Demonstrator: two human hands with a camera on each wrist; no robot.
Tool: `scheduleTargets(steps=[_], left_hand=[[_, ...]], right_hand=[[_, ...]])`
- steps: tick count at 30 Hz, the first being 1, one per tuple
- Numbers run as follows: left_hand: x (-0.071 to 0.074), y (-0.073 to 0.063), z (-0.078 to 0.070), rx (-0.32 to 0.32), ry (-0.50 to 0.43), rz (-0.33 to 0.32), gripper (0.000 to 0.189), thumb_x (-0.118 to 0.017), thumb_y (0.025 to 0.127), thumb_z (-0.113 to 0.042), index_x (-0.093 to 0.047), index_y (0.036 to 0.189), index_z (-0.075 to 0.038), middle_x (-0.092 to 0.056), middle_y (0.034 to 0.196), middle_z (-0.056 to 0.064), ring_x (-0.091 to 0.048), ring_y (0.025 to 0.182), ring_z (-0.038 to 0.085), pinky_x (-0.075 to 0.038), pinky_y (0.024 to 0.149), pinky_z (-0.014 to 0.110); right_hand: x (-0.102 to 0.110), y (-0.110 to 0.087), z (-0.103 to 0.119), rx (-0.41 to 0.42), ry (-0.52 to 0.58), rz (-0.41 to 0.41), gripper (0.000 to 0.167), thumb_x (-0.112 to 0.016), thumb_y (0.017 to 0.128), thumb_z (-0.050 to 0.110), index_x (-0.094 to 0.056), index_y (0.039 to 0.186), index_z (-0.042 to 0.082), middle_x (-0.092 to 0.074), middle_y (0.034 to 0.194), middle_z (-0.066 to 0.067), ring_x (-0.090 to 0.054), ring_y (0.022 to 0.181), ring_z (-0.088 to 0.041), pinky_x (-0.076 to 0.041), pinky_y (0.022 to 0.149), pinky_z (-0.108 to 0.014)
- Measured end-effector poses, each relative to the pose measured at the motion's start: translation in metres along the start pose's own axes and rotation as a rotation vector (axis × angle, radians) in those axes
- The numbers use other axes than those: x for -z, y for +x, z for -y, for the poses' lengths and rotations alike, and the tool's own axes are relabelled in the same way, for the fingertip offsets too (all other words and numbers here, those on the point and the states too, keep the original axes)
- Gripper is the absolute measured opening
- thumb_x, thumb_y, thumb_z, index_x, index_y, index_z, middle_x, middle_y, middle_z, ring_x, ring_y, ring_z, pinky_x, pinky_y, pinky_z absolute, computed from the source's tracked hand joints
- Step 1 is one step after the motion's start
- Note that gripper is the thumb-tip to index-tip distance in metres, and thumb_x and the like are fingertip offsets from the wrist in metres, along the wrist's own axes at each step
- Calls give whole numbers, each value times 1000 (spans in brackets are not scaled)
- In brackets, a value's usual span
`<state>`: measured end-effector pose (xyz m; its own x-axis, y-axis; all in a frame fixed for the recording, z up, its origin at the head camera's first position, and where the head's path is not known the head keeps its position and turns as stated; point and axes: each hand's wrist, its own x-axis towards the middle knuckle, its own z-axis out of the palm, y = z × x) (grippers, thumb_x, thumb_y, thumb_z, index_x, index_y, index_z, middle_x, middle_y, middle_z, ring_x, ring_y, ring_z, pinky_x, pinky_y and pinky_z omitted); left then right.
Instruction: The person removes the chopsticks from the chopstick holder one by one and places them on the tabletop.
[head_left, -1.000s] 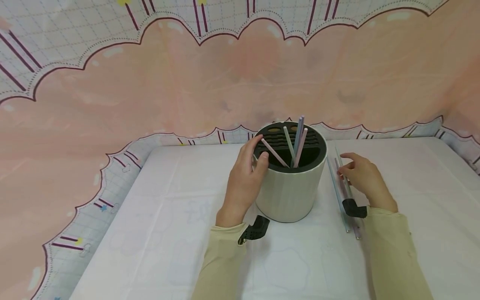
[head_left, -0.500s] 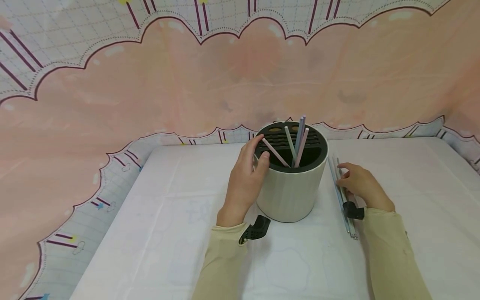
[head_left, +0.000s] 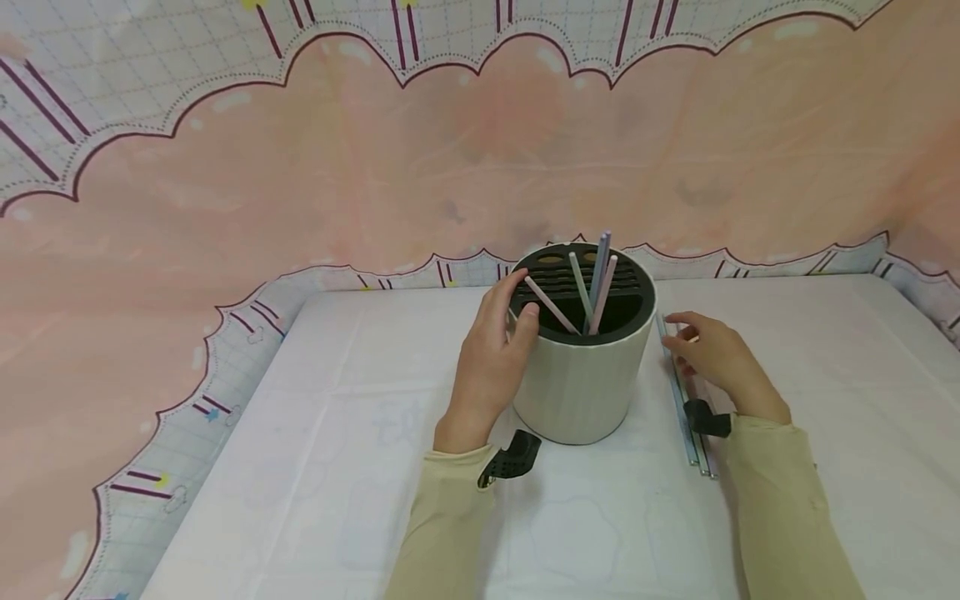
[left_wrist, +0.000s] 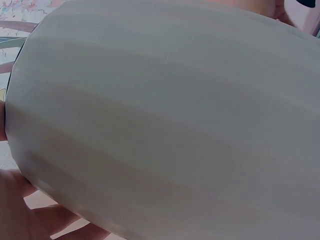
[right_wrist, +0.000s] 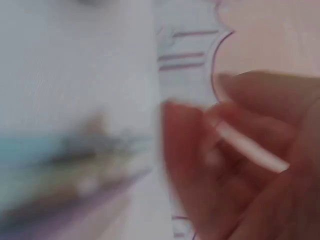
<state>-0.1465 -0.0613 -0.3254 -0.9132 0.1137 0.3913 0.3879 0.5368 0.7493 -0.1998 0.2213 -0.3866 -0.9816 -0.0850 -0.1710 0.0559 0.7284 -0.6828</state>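
Nearest to me, the left sleeve [head_left: 450, 517] and right sleeve [head_left: 783, 500] come in from the lower border, each ending at a black wrist mount. Between them the white bench [head_left: 360, 483] gives me room in front of the holder [head_left: 573, 387], and a wider stretch lies towards its slanting left edge. The holder stands upright; the left hand [head_left: 487, 367] grips it at the left side, thumb at the rim. The right hand [head_left: 708, 354], on the other side, is curled around a pale stick [right_wrist: 255, 150]. The gap between holder and right hand is narrow, and the loose sticks [head_left: 686, 433] lie there. Four standing sticks [head_left: 600, 273] lean in the holder's black insert [head_left: 643, 302]. Behind it, near, runs the far edge of the bench, then the patterned cloth [head_left: 420, 183].

Compared with half a second ago, the right fingers are a little closer to the holder and the near ends of the loose sticks are more spread. The left hand and the holder stay in place.

In the left wrist view, the holder's wall hides most of the scene. The right wrist view is blurred at left, so I cannot make out those colours well. The right hand covers the far ends of some loose sticks.
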Motion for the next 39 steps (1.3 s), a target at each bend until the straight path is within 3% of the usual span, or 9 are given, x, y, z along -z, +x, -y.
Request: scheduleTargets(steps=[6, 12, 15, 19, 23, 26, 35, 39], left_hand=[[-1, 1, 0, 2, 5, -8, 51, -30, 91, -52, -28, 138, -32, -30, 138, -11, -46, 90, 13, -42, 72, 34], [-4, 3, 0, 16, 9, -1, 52, -29, 91, -54, -28, 138, -31, -28, 140, -11, -47, 99, 14, -42, 80, 39], [-5, 4, 0, 20, 13, -3, 52, -29, 91, -54, -29, 138, -31, -27, 140, -10, -46, 104, 13, -41, 85, 41], [-5, 6, -1, 7, 28, -23, 51, -29, 91, -52, -29, 138, -30, -30, 138, -10, -47, 97, 13, -42, 80, 38], [-5, 7, -1, -7, 31, -32, 50, -29, 92, -51, -30, 138, -30, -32, 136, -10, -46, 91, 12, -41, 75, 35], [-5, 8, -1, -7, 28, -27, 50, -29, 92, -51, -29, 138, -31, -32, 136, -10, -46, 92, 12, -42, 75, 35], [-3, 6, -2, -5, 26, -26, 51, -29, 92, -51, -30, 138, -30, -31, 137, -10, -47, 97, 12, -42, 79, 37], [-3, 6, -3, -1, 23, -22, 51, -29, 91, -52, -30, 138, -30, -30, 138, -9, -47, 102, 12, -41, 83, 38]], right_hand=[[-1, -2, 23, 205, 175, -215, 50, -43, 91, 42, -42, 132, 13, -55, 103, -12, -58, 77, -20, -50, 68, -35], [-6, -9, 50, 327, 358, -420, 37, -44, 92, 35, -52, 124, 18, -58, 107, -3, -56, 81, -10, -46, 68, -20], [-8, -11, 61, 377, 417, -498, 33, -44, 93, 31, -55, 122, 18, -58, 110, -1, -54, 87, -8, -43, 73, -19], [-7, -14, 73, 454, 456, -571, 31, -45, 93, 28, -58, 120, 17, -57, 112, 0, -51, 97, -8, -40, 80, -21], [-7, -18, 83, 525, 504, -580, 33, -44, 94, 26, -54, 124, 19, -55, 116, -1, -47, 109, -10, -37, 90, -26], [-11, -22, 90, 570, 482, -556, 37, -41, 95, 24, -45, 131, 20, -52, 122, 0, -42, 117, -11, -32, 97, -29], [-16, -34, 104, 668, 290, -546, 45, -49, 92, 19, -40, 135, 26, -55, 120, 3, -43, 116, -10, -29, 98, -27], [-15, -38, 109, 721, 171, -520, 37, -49, 92, 20, -49, 128, 22, -52, 122, 4, -40, 119, -12, -31, 96, -35]])
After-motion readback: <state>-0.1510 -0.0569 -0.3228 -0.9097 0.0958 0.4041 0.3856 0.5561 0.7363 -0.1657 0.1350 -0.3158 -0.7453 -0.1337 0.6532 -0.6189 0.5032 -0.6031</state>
